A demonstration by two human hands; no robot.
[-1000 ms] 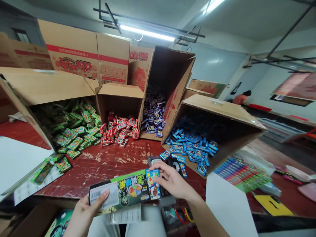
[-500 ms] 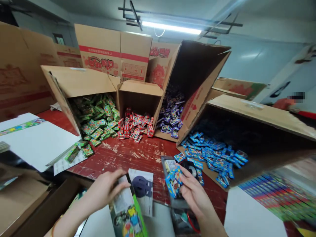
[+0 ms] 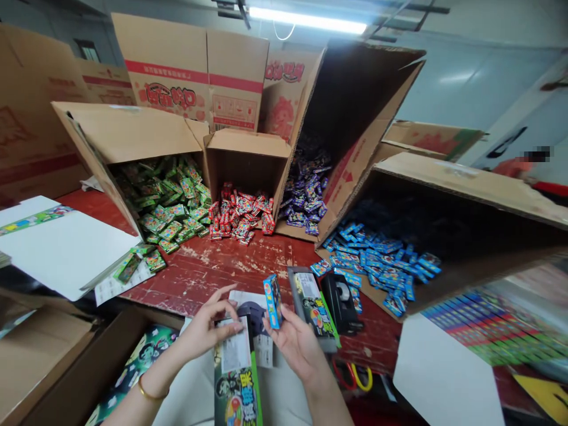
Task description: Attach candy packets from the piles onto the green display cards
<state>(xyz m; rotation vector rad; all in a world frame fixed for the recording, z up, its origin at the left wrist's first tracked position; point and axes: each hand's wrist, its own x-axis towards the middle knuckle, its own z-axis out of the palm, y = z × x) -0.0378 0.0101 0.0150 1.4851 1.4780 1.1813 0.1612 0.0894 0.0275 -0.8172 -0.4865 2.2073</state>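
My left hand (image 3: 212,326) grips the upper end of a long black and green candy box (image 3: 235,378), which stands tilted toward me with a white label near its top. In my right hand (image 3: 295,340) a small blue candy packet (image 3: 272,302) is pinched upright, just right of that box and apart from it. Behind the box lies a dark round object (image 3: 254,316) on a white printed sheet. To the right, a second black and green candy box (image 3: 318,307) lies in a grey tray beside a black tape dispenser (image 3: 341,305).
Tipped cartons spill green packets (image 3: 171,222), red packets (image 3: 242,213), purple packets (image 3: 306,201) and blue packets (image 3: 381,260) onto the red table (image 3: 199,272). Scissors (image 3: 355,376) lie front right. White card sheets (image 3: 66,248) are at left; an open carton (image 3: 115,355) stands front left.
My right hand has moved left with the blue packet, from over the second candy box to beside the held one. The view has tilted down slightly, uncovering the tape dispenser and scissors.
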